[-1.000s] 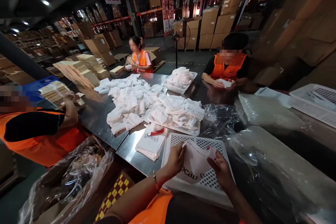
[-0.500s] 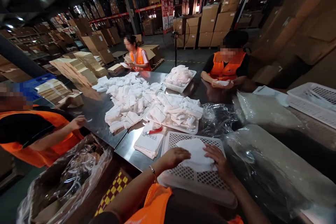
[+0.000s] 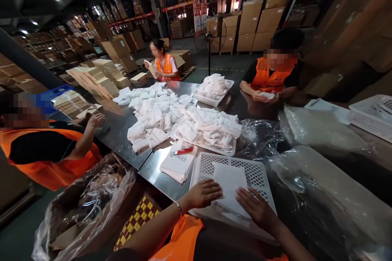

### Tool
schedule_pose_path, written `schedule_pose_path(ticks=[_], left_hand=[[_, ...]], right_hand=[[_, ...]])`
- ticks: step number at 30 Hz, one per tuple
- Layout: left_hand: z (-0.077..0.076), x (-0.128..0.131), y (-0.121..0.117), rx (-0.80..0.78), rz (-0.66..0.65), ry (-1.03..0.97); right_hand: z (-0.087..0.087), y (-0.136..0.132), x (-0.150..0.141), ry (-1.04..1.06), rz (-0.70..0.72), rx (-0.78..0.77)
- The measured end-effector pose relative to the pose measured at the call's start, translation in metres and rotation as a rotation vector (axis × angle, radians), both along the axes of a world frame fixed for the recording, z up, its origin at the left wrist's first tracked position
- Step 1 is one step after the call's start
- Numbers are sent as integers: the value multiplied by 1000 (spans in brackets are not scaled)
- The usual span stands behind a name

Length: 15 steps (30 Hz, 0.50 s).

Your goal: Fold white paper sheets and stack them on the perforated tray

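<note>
A flat white pouch point(image 3: 230, 177), perhaps on top of others, lies on the upturned white perforated basket point(image 3: 202, 167) right in front of me. My left hand point(image 3: 204, 193) rests at its left edge, fingers stretched out. On the right side of the pouch my right hand point(image 3: 252, 204) lies flat with its fingers spread. Left of the basket is a stack of printed white pouches point(image 3: 176, 167), with a red-handled cutter point(image 3: 184, 151) on top.
Beyond the basket are a large heap of white packets point(image 3: 153, 110), a filled tray point(image 3: 235, 147) and another tray point(image 3: 228, 85). Clear plastic bags point(image 3: 324, 130) cover the right side. A lined carton point(image 3: 122, 187) stands at lower left. Three co-workers in orange vests sit around.
The white pouch, bunched between my hands before, now lies flat and straight on the basket. Both hands have come down lower onto it. The view has shifted slightly.
</note>
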<state>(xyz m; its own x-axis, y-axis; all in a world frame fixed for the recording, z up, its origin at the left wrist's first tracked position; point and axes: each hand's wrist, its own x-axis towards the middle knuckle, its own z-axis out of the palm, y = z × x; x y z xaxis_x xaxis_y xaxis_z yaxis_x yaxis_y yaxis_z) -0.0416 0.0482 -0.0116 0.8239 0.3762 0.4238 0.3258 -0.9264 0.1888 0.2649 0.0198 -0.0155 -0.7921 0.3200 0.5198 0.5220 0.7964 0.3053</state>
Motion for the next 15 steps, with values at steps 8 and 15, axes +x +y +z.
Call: schedule_pose_path(ticks=[8,15], left_hand=[[0,3,2,112,-31,8],[-2,2,8,118,-5,180]], right_hand=[[5,2,-10,-33,-34,65],[-5,5,8,32,12,21]])
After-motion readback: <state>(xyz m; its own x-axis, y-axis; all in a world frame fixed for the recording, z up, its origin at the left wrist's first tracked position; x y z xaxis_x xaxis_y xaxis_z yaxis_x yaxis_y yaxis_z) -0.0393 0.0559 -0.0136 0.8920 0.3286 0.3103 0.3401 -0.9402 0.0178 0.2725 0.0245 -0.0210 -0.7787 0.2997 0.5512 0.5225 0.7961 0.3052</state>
